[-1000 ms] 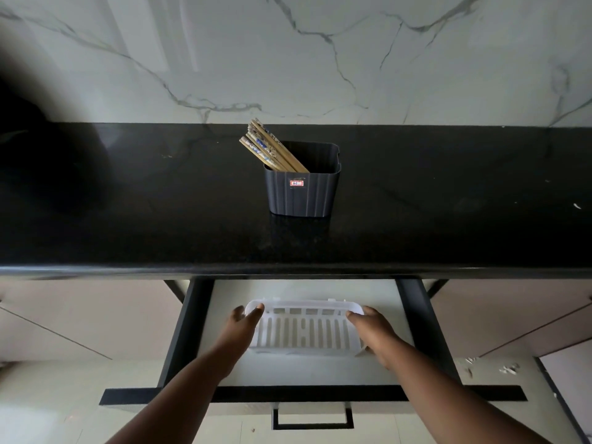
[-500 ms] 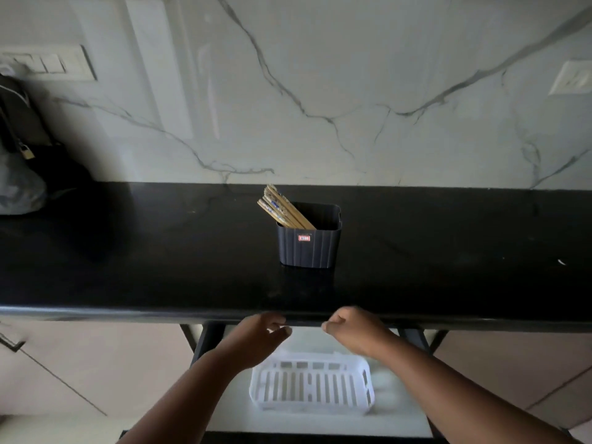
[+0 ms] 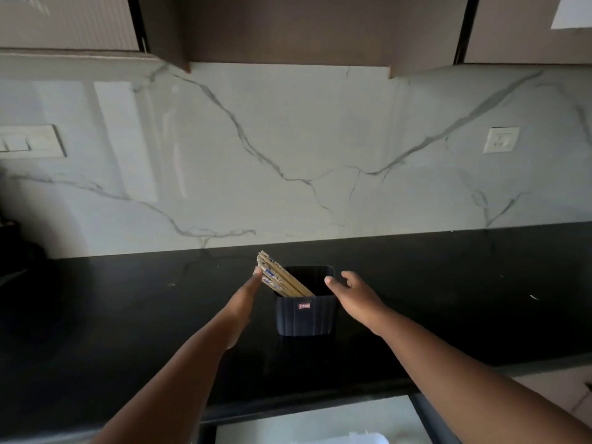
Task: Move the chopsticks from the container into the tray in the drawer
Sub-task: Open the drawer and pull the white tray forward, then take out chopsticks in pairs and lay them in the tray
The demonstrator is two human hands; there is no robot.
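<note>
A dark ribbed container (image 3: pixel 307 317) with a small red label stands on the black counter (image 3: pixel 128 315). A bundle of wooden chopsticks (image 3: pixel 282 278) leans out of it toward the upper left. My left hand (image 3: pixel 245 304) reaches along the container's left side, its straight fingertips touching the chopsticks' upper ends. My right hand (image 3: pixel 354 296) hovers at the container's right rim, fingers spread and relaxed, holding nothing. A corner of the white tray (image 3: pixel 362 439) shows in the open drawer (image 3: pixel 320 421) at the bottom edge.
A marble backsplash (image 3: pixel 304 155) rises behind the counter, with a switch plate (image 3: pixel 28 141) at left and a socket (image 3: pixel 501 140) at right. Wall cabinets (image 3: pixel 288 27) hang overhead. A dark object (image 3: pixel 19 251) sits at the counter's far left.
Both hands left the tray in the drawer and rose over the counter to the container. The view tilted up, so the tray is nearly out of frame.
</note>
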